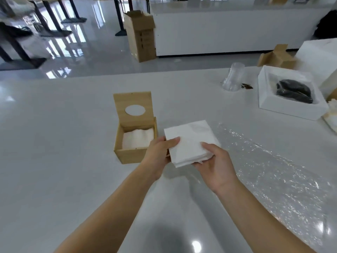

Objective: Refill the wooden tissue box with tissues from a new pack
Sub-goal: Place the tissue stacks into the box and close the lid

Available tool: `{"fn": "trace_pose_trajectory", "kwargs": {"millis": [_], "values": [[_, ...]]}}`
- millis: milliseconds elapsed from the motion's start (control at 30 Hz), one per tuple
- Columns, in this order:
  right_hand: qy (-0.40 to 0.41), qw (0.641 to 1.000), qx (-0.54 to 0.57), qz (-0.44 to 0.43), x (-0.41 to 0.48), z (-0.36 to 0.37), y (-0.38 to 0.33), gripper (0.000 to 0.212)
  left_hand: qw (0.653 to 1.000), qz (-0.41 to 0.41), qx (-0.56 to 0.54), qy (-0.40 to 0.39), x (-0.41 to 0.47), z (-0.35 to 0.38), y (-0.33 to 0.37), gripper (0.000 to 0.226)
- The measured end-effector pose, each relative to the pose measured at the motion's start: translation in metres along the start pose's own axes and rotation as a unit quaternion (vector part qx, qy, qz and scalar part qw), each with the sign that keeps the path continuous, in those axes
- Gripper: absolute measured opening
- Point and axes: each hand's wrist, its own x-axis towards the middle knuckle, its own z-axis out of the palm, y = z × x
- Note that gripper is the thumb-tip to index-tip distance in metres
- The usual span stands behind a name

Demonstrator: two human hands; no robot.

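The wooden tissue box (127,155) stands on the white table left of centre, its lid (134,100) with an oval hole tilted up at the back. Some white tissues (137,139) lie inside it. A square stack of white tissues (191,139) is held just right of the box, above the table. My left hand (160,152) grips the stack's left edge, thumb on top. My right hand (215,161) grips its near right corner from below, thumb on top.
Clear plastic wrap (273,170) lies spread on the table to the right. Farther right are a white open box (290,108) holding a dark object and a toppled clear plastic cup (233,77). A cardboard box (141,35) stands on the floor beyond the table.
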Motion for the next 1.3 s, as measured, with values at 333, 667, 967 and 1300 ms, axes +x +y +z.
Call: {"fn": "trace_pose_trajectory", "kwargs": {"millis": [333, 667, 967, 1300], "values": [[0.001, 0.965, -0.261, -0.035, 0.021, 0.046, 0.016, 0.011, 0.993, 0.063, 0.058, 0.087, -0.007, -0.067, 0.04, 0.016], [-0.01, 0.888, -0.452, -0.077, 0.05, 0.087, 0.031, 0.021, 0.975, 0.093, 0.108, 0.171, 0.007, -0.103, 0.058, 0.015], [0.034, 0.842, -0.528, -0.109, 0.065, 0.091, 0.05, 0.044, 0.954, 0.096, 0.22, 0.182, 0.024, -0.119, 0.057, 0.022], [0.029, 0.643, -0.733, -0.218, 0.075, 0.096, 0.051, 0.047, 0.886, 0.142, 0.374, 0.235, 0.034, -0.128, 0.049, 0.025]]}}
